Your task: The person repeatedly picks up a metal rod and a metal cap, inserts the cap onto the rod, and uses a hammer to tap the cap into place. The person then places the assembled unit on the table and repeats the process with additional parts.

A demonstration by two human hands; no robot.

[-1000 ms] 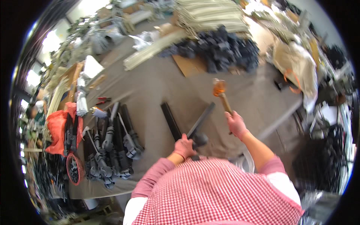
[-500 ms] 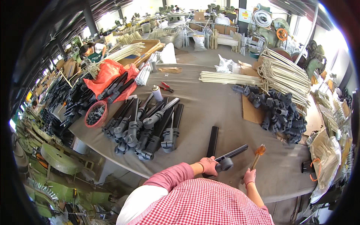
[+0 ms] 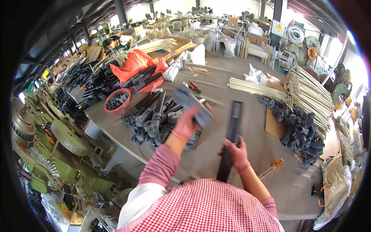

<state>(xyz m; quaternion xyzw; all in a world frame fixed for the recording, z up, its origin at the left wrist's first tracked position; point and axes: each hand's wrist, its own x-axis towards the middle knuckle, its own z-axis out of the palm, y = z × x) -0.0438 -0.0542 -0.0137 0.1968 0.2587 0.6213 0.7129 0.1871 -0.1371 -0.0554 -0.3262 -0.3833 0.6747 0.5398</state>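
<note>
My left hand, in a pink glove, grips a dark grey tube with a joint fitting, blurred by motion. It is held over the right side of a pile of black tubes with round grey joint fittings. In my gloved right hand is a long flat-sided black tube, its far end pointing away from me. Beside my right forearm a hammer with an amber head lies on the table, its handle partly hidden by the arm.
On the brown-covered table are red-handled pliers and a pink basket of small dark parts. Black fittings and cream rods are heaped at right. An orange-red sack lies far left; a person is beyond.
My left hand has lifted the tube with the fitting and swung it left over the pile. My right hand has let go of the hammer and taken hold of the long black tube.
</note>
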